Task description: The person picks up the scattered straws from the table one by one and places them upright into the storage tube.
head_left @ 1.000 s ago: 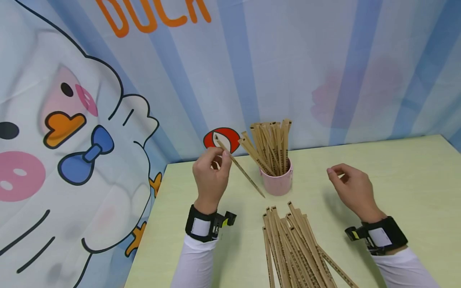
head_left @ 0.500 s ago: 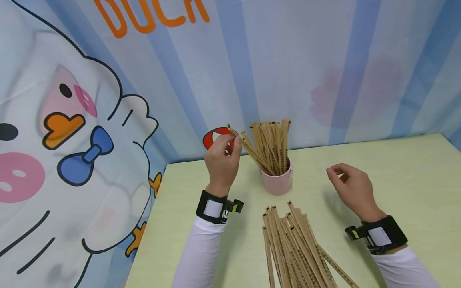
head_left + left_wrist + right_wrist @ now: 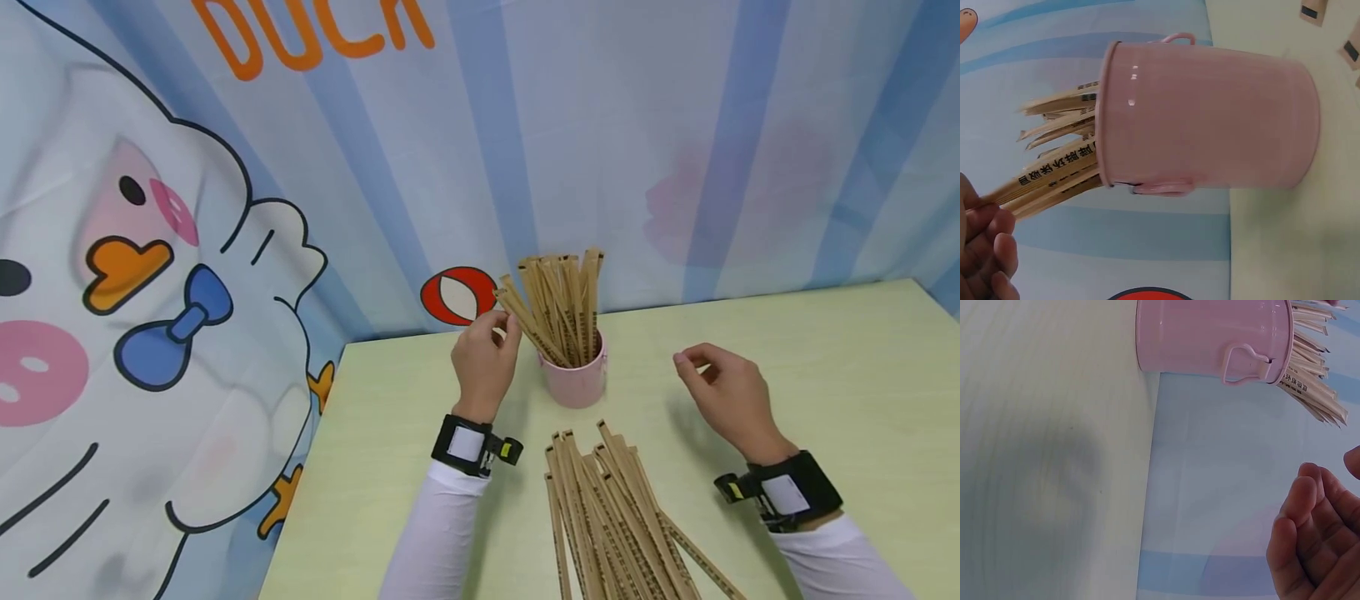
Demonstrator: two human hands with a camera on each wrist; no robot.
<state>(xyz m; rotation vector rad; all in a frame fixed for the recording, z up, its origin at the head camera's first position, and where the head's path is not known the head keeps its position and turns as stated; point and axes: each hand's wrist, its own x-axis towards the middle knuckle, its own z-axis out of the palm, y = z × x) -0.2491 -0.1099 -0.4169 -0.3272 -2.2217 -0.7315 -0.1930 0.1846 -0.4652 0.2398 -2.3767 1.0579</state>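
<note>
A pink pail point(image 3: 573, 385) with small side handles stands upright on the table, filled with paper-wrapped straws point(image 3: 558, 304) that poke out of its top. My left hand point(image 3: 486, 358) is just left of the pail. In the left wrist view its thumb and forefinger pinch the outer end of a wrapped straw point(image 3: 1047, 170), which leans over the rim with its lower part hidden inside. On the pail's other side, my right hand point(image 3: 726, 398) hovers over the table, fingers loosely curled around nothing; in the right wrist view the thumb is apart from the fingers.
A loose pile of wrapped straws point(image 3: 622, 517) lies in front of the pail, one straw slanting out to the right. Behind the pale table point(image 3: 840, 367) hangs a blue striped cloth point(image 3: 600, 150) with a cartoon duck, close to the pail's back.
My left hand has moved right to the pail, bringing the straw that it held slanted in the air into the bunch there. My right hand has stayed nearly still.
</note>
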